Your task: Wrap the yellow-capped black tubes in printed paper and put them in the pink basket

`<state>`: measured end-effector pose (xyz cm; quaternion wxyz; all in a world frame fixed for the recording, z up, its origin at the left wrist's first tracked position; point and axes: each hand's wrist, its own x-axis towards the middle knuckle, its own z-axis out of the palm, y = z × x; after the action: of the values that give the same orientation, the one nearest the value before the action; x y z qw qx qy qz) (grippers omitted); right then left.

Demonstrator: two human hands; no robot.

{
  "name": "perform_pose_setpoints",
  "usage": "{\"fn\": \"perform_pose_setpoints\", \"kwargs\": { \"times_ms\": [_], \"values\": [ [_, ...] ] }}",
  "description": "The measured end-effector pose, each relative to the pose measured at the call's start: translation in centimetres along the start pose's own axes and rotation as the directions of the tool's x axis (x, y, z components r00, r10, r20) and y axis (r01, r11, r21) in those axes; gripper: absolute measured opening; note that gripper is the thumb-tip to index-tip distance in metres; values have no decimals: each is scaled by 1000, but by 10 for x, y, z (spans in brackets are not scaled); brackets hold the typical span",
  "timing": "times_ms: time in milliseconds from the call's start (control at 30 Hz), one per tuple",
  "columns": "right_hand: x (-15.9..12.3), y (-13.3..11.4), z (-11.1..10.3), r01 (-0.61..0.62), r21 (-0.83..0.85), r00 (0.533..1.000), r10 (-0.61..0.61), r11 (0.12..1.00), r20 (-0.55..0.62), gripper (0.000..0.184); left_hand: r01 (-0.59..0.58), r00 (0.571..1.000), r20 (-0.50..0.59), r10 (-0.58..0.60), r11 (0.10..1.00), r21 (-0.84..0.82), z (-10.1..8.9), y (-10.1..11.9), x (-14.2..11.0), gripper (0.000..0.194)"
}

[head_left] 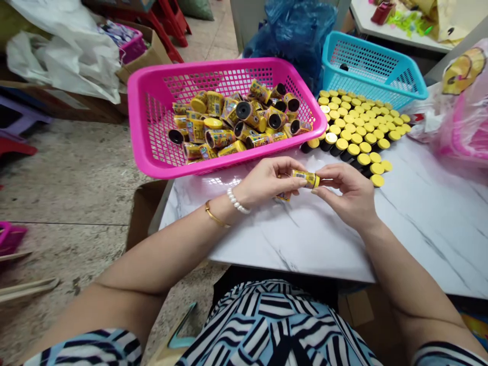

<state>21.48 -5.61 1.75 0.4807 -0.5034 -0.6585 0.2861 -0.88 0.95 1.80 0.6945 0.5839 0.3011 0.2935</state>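
Observation:
Above the marbled table, my left hand is closed round a small tube with a yellow printed label. The fingers of my right hand pinch the yellow-capped end of that same tube. Beneath my left fingers a piece of printed label or wrapper shows, partly hidden. Just beyond my hands stands a pink basket with many labelled tubes lying loose in it, some with black ends showing. Right of the basket, rows of black tubes with yellow caps stand upright close together.
A blue basket sits behind the upright tubes, beside a blue plastic bag. The white marbled table ends near my body. On the right is a pink container in clear plastic. White sacks and cardboard boxes lie at left.

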Motion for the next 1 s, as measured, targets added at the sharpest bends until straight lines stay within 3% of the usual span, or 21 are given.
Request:
{"fn": "perform_pose_setpoints", "kwargs": {
  "times_ms": [67, 100, 167, 233, 333, 400, 467, 600, 833, 1000],
  "values": [
    [-2, -2, 2, 83, -87, 995, -88, 993, -51, 23, -16, 1000, -3, 16, 1000, -6, 0, 0, 0, 41],
    [-3, -2, 4, 63, -63, 996, -67, 996, -65, 23, -54, 998, -11, 55, 999, 4, 0, -1, 0, 40],
    [-3, -2, 7, -91, 94, 995, 95, 991, -38, 27, -149, 988, -35, 151, 987, 55, 2, -3, 0, 38],
    [-1, 0, 10, -304, 254, 952, 297, 918, 66, 32, -201, 978, -41, 205, 975, 93, 2, -4, 0, 35],
    [3, 5, 7, -460, 357, 888, 415, 813, 199, 36, -132, 991, 3, 132, 991, 28, 3, -3, 1, 38],
    [6, 8, 1, -428, 368, 901, 356, 826, 249, 39, -33, 999, 21, 34, 998, -51, 3, -3, 2, 39],
    [8, 10, -3, -311, 329, 939, 236, 891, 248, 43, 67, 998, 27, -65, 992, -105, 4, -3, 2, 39],
    [6, 9, -4, -66, 220, 996, 52, 973, 67, 15, 201, 976, 114, -183, 965, -169, 7, -8, 2, 41],
    [2, 0, 10, 28, 329, 998, -47, 944, 52, 19, 252, 965, 143, -221, 935, -249, 7, -7, 0, 51],
    [-5, -4, 16, 30, 336, 999, -39, 941, 20, 18, 201, 978, 94, -187, 965, -171, 14, 3, -7, 51]
  ]
}}
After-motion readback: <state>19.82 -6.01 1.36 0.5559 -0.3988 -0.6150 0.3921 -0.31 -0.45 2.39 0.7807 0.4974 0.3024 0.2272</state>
